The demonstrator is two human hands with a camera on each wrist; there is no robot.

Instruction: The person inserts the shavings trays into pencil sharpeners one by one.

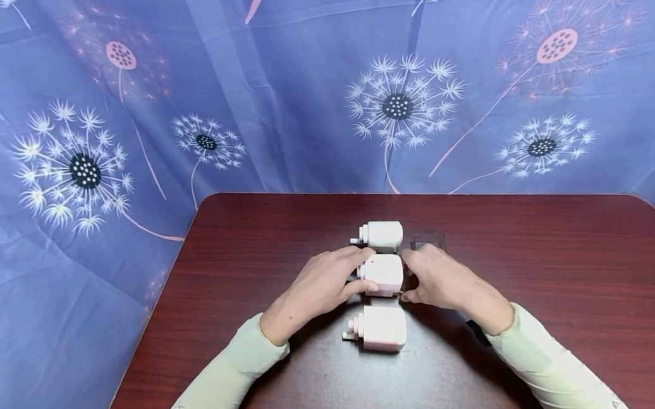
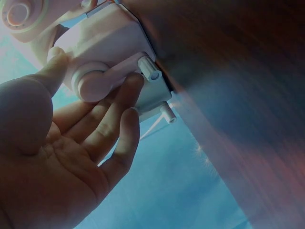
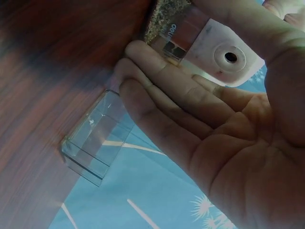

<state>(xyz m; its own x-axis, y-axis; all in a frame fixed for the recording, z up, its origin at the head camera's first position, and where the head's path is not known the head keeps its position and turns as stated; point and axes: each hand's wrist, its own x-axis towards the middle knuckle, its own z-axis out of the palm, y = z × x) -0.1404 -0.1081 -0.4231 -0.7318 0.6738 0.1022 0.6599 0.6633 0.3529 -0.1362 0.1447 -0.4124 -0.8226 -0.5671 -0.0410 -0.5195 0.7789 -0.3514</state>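
Note:
Three pale pencil sharpeners with crank handles stand in a row: a far one (image 1: 385, 234), a middle one (image 1: 383, 273) and a near one (image 1: 384, 327). My left hand (image 1: 324, 282) holds the middle sharpener's body between thumb and fingers, and its fingers lie by the crank (image 2: 119, 70) in the left wrist view. On the opposite side, my right hand (image 1: 438, 278) grips a see-through drawer (image 3: 164, 24) with speckled shavings in it at that sharpener's pencil-hole face (image 3: 228, 55). Much of this drawer is hidden by the fingers in the head view.
A second clear drawer (image 1: 428, 240) lies on the dark red-brown table (image 1: 537, 266), just beyond the right hand. Something black (image 1: 478, 333) shows beneath the right wrist. A blue dandelion-print cloth (image 1: 309, 104) hangs behind and to the left of the table.

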